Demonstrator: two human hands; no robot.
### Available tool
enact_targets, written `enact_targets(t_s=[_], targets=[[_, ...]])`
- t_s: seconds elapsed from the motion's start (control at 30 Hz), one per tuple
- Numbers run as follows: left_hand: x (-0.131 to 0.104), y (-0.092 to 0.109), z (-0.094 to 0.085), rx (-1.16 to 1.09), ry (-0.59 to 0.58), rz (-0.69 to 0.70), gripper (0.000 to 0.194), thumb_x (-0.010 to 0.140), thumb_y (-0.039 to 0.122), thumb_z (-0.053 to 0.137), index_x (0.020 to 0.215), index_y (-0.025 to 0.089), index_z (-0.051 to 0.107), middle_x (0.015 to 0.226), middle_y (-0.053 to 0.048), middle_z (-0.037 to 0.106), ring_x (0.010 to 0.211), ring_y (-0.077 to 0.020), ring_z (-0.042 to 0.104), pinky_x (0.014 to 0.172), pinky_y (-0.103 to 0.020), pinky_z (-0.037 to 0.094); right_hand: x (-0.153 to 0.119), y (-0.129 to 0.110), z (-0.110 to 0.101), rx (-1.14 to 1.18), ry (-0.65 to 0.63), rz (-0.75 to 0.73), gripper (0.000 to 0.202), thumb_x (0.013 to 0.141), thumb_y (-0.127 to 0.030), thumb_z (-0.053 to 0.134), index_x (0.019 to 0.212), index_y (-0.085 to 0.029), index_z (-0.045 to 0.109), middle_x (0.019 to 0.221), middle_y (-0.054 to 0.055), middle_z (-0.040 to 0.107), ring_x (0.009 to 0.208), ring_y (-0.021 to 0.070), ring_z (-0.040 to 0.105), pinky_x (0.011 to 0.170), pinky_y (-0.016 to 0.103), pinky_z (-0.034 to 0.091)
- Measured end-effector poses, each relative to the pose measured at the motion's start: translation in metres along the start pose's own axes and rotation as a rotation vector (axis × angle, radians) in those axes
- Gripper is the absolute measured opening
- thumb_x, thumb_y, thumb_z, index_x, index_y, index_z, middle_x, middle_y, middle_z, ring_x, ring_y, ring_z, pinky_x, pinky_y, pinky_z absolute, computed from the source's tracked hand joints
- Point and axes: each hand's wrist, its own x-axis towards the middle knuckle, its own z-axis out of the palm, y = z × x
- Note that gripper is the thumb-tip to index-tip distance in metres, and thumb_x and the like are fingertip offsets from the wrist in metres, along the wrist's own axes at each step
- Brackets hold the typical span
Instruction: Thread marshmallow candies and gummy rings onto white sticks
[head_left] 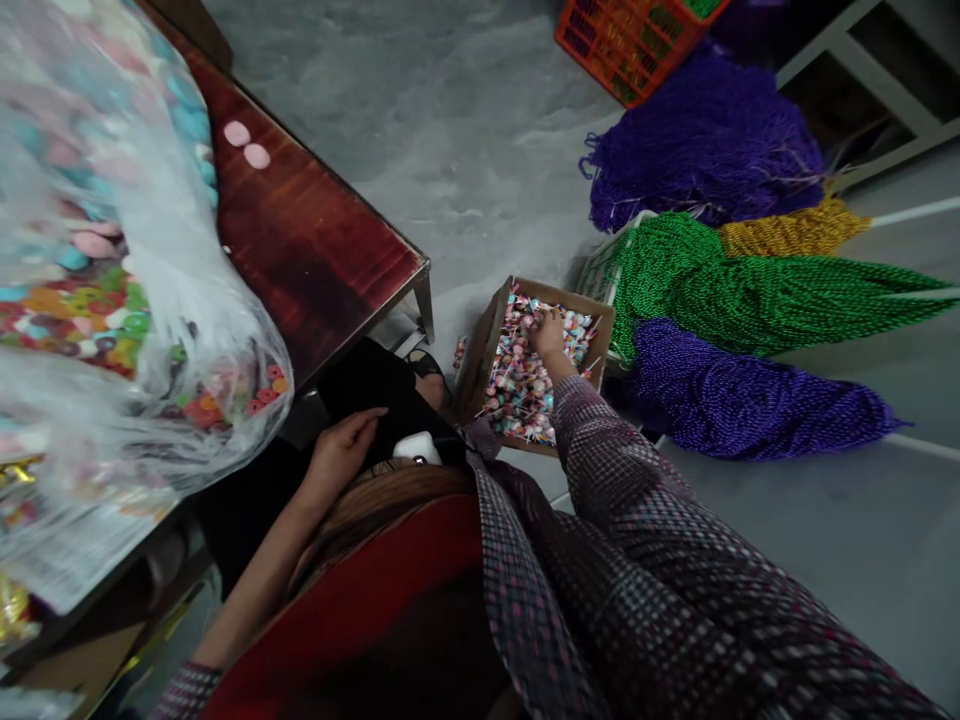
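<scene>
A cardboard box (pixel 480 365) full of wrapped lollipops (pixel 517 385) stands on the floor at my right side. My right hand (pixel 549 335) reaches down into it and touches the lollipops near the middle. Its fingertips are lost among the sweets, so whether they grip any does not show. My left hand (pixel 343 450) lies on my dark-clothed thigh, its fingers stretched out and holding nothing. Close to that hand, a small white device (pixel 417 449) rests at my waist.
A dark red table (pixel 322 230) carries a big clear plastic bag (pixel 172 270) of colourful candies and two loose pink sweets (pixel 247 145). Rightward hang green bead strings (pixel 750 290) and purple bead strings (pixel 750 400). An orange crate (pixel 622 45) is farther back.
</scene>
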Motion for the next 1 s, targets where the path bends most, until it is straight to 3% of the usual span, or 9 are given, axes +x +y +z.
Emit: enact_targets(t_s=[0.1, 0.2, 0.27, 0.37, 0.47, 0.6, 0.77, 0.93, 1.0], targets=[[0.001, 0.001, 0.0, 0.001, 0.0, -0.008, 0.045, 0.092, 0.046, 0.05, 0.113, 0.019, 0.079, 0.112, -0.007, 0.084, 0.097, -0.0212, 0.08, 0.093, -0.034, 0.064, 0.004, -0.005, 0.003, -0.015, -0.026, 0.078, 0.063, 0.097, -0.022, 0.057, 0.156, -0.007, 0.044, 0.149, 0.026, 0.058, 0.139, 0.032, 0.055, 0.112, 0.042, 0.049], [0.001, 0.002, 0.0, 0.008, 0.018, -0.012, 0.043, 0.092, 0.046, 0.05, 0.111, 0.021, 0.079, 0.112, -0.006, 0.084, 0.094, -0.0205, 0.08, 0.087, -0.032, 0.064, 0.003, -0.007, 0.009, -0.037, -0.088, 0.08, 0.052, 0.095, -0.026, 0.066, 0.145, -0.013, 0.058, 0.139, 0.023, 0.066, 0.133, 0.0332, 0.061, 0.107, 0.045, 0.053], [-0.001, 0.001, 0.0, 0.009, 0.025, -0.011, 0.042, 0.093, 0.046, 0.05, 0.111, 0.022, 0.079, 0.112, -0.006, 0.084, 0.094, -0.0207, 0.08, 0.087, -0.032, 0.064, 0.001, -0.008, 0.01, -0.056, -0.131, 0.048, 0.042, 0.097, -0.032, 0.068, 0.136, -0.016, 0.064, 0.136, 0.018, 0.067, 0.127, 0.03, 0.065, 0.104, 0.047, 0.056], [-0.004, 0.0, 0.0, 0.002, 0.042, -0.018, 0.041, 0.093, 0.045, 0.051, 0.11, 0.021, 0.079, 0.112, -0.006, 0.084, 0.097, -0.0216, 0.08, 0.091, -0.034, 0.064, 0.0, -0.005, 0.007, -0.093, -0.151, -0.004, 0.043, 0.099, -0.042, 0.068, 0.134, -0.018, 0.063, 0.135, 0.011, 0.066, 0.116, 0.0245, 0.068, 0.098, 0.048, 0.06], [-0.008, -0.003, 0.002, 0.003, 0.069, -0.027, 0.039, 0.093, 0.043, 0.051, 0.11, 0.022, 0.079, 0.111, -0.006, 0.084, 0.096, -0.0209, 0.08, 0.091, -0.033, 0.065, 0.002, -0.002, -0.003, -0.114, -0.097, -0.045, 0.039, 0.102, -0.036, 0.062, 0.137, -0.018, 0.062, 0.14, 0.014, 0.063, 0.124, 0.0267, 0.065, 0.104, 0.049, 0.057], [-0.014, -0.004, 0.009, -0.019, 0.102, -0.006, 0.038, 0.096, 0.038, 0.049, 0.111, 0.02, 0.079, 0.11, -0.007, 0.084, 0.094, -0.0202, 0.081, 0.089, -0.033, 0.065, 0.006, -0.01, -0.018, -0.072, -0.035, -0.122, 0.045, 0.101, -0.015, 0.047, 0.145, -0.014, 0.058, 0.151, 0.025, 0.056, 0.144, 0.0331, 0.051, 0.121, 0.054, 0.038], [-0.012, -0.003, 0.017, -0.034, 0.096, 0.067, 0.033, 0.098, 0.024, 0.05, 0.111, 0.022, 0.08, 0.112, -0.006, 0.084, 0.102, -0.0187, 0.081, 0.092, -0.031, 0.064, -0.005, -0.035, -0.016, 0.072, -0.038, -0.197, 0.05, 0.08, -0.017, 0.066, 0.13, -0.014, 0.069, 0.133, 0.022, 0.07, 0.125, 0.0325, 0.067, 0.106, 0.045, 0.053], [-0.011, -0.006, 0.018, 0.054, 0.047, 0.063, 0.034, 0.097, 0.017, 0.052, 0.118, 0.022, 0.079, 0.119, -0.006, 0.082, 0.107, -0.02, 0.08, 0.096, -0.032, 0.063, -0.038, -0.036, -0.004, 0.222, 0.136, -0.176, 0.052, 0.079, -0.023, 0.052, 0.127, -0.025, 0.072, 0.126, 0.017, 0.073, 0.129, 0.037, 0.066, 0.107, 0.06, 0.053], [-0.011, -0.008, 0.017, 0.063, 0.022, 0.069, 0.035, 0.097, 0.018, 0.053, 0.121, 0.023, 0.078, 0.122, -0.005, 0.082, 0.109, -0.0202, 0.079, 0.097, -0.032, 0.063, -0.047, -0.029, -0.007, 0.289, 0.209, -0.163, 0.054, 0.078, -0.025, 0.048, 0.127, -0.024, 0.072, 0.125, 0.018, 0.074, 0.128, 0.0374, 0.067, 0.107, 0.06, 0.054]])
